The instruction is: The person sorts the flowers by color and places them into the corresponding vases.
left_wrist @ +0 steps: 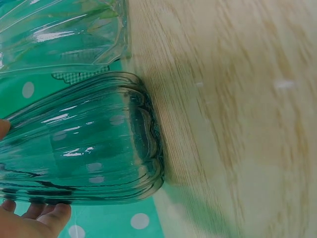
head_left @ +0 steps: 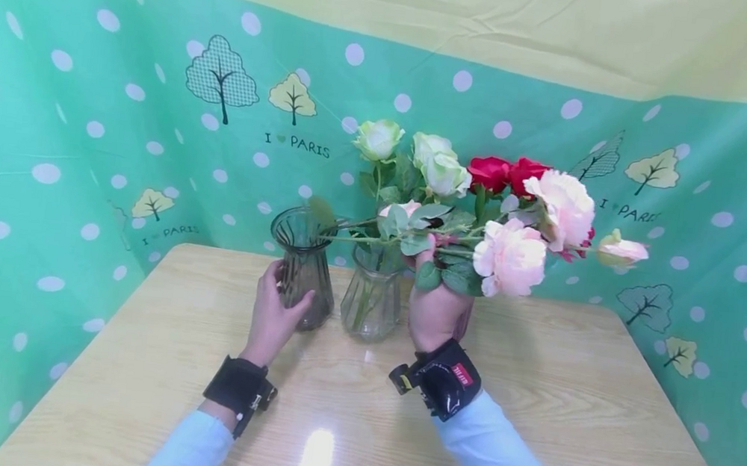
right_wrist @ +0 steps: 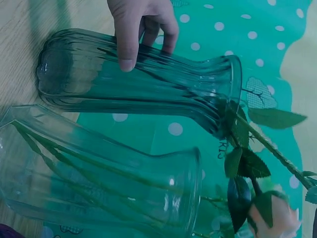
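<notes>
My left hand (head_left: 274, 315) grips the side of a dark grey-tinted glass vase (head_left: 310, 276), thumb on one side and fingers on the other. That vase stands upright on the table. In my right hand (head_left: 439, 310) is a bunch of pink artificial flowers (head_left: 513, 258), held nearly level with the blooms to the right. Its stems point left, and their leafy ends (right_wrist: 238, 124) are at the dark vase's mouth; leaves partly hide the fingers. Between the hands stands a clear glass vase (head_left: 370, 304) with white-green roses (head_left: 443, 168), their stems visible inside the glass.
Red roses (head_left: 490, 174) stand behind the pink blooms; a purplish vessel (head_left: 464, 323) beneath them is mostly hidden by my right hand. A wooden table (head_left: 553, 400) carries everything. A green dotted curtain (head_left: 117, 163) hangs close behind the vases and along both sides.
</notes>
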Action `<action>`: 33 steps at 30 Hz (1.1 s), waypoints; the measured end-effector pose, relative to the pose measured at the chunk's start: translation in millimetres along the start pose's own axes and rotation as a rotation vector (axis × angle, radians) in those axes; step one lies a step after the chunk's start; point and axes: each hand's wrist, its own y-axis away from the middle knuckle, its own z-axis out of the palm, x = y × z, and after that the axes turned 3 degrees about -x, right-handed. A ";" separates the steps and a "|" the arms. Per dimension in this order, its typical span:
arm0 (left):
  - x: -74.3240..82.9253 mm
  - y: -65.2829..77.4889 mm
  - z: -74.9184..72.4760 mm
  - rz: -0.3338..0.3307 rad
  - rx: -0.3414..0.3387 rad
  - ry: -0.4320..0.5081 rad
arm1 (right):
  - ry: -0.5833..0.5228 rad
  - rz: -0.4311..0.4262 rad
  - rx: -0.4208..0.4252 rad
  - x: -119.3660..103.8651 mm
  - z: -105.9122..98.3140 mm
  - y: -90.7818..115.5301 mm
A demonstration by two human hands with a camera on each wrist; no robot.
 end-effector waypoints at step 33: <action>-4.8 -0.5 0.9 0.087 0.017 -0.001 | -0.246 0.197 -0.600 -36.3 48.7 -11.0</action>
